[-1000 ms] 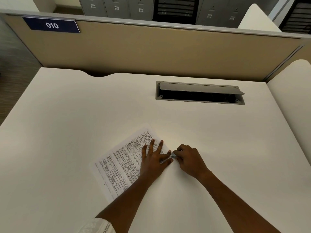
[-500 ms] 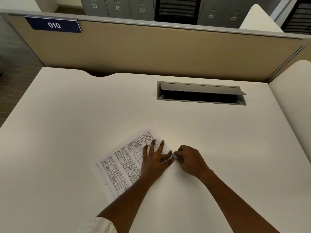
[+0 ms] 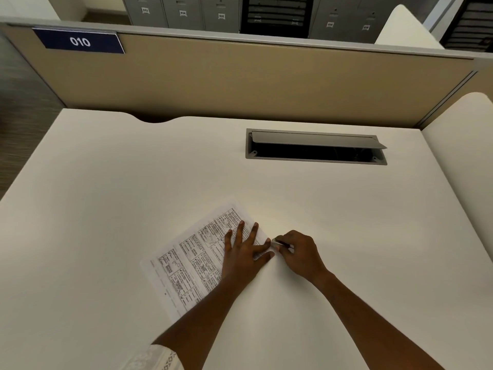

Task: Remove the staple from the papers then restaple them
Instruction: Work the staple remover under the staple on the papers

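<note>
The printed papers (image 3: 192, 260) lie at an angle on the white desk (image 3: 106, 209), in the near middle. My left hand (image 3: 244, 252) rests flat on their right half with fingers spread, pressing them down. My right hand (image 3: 298, 253) is curled at the papers' right corner, fingers pinched on a small silvery tool (image 3: 277, 243) whose tip meets the corner beside my left index finger. The staple itself is too small to make out. No stapler is visible.
A grey cable hatch (image 3: 316, 146) with its flap raised is set into the desk at the back right. A beige partition (image 3: 240, 81) with a blue "010" sign (image 3: 80, 41) closes the far edge. Another white desk (image 3: 464, 156) adjoins on the right.
Both hands have stayed at the papers' right corner; my right hand has shifted only slightly there. The view has drifted a little.
</note>
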Tool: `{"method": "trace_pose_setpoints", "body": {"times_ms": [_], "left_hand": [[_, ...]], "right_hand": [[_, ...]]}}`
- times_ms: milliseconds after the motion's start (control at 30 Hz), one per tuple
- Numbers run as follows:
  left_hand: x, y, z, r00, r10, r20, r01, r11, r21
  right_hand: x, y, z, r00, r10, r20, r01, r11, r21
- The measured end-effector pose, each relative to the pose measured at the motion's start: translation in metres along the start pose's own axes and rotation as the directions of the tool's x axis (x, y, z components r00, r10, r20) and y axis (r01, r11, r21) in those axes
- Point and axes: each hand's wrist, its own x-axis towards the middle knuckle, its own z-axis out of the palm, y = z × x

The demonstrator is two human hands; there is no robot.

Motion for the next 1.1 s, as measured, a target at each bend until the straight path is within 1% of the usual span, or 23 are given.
{"method": "trace_pose_setpoints", "body": {"times_ms": [67,100,167,267,333,500,700,867,1100], "left_hand": [[0.001,0.000,0.001,1.000,-0.001,0.001,0.001,1.000,0.000],[0.001,0.000,0.001,1.000,-0.004,0.001,0.004,1.000,0.000],[0.001,-0.001,0.001,1.000,-0.007,-0.002,0.007,1.000,0.000],[0.001,-0.002,0.003,1.000,0.001,-0.016,-0.001,1.000,-0.006],[0.001,-0.002,0.003,1.000,0.003,-0.017,-0.003,1.000,-0.014],[0.000,-0.002,0.002,1.000,0.006,-0.025,-0.006,1.000,-0.006],[0.000,-0.001,0.002,1.000,0.005,-0.024,-0.005,1.000,-0.010],[0.001,-0.003,0.004,1.000,0.006,-0.004,-0.006,1.000,0.007],[0.002,-0.004,0.005,1.000,0.007,0.004,-0.007,0.999,0.034]], "right_hand": [[0.005,0.000,-0.001,0.997,0.043,-0.067,-0.037,0.996,0.082],[0.007,0.000,-0.002,0.997,0.039,-0.072,-0.032,0.996,0.084],[0.009,0.001,-0.006,1.000,-0.018,-0.022,0.019,1.000,0.014],[0.005,0.003,-0.010,0.993,-0.088,0.085,0.100,0.982,-0.162],[0.002,0.004,-0.010,0.987,-0.118,0.110,0.143,0.957,-0.252],[0.001,0.000,-0.007,0.979,-0.163,0.125,0.194,0.934,-0.300],[0.000,-0.001,-0.002,0.984,-0.142,0.107,0.164,0.956,-0.242],[0.002,0.001,0.001,0.994,-0.092,0.057,0.098,0.988,-0.123],[0.005,0.005,0.002,0.999,-0.029,0.035,0.029,1.000,0.008]]}}
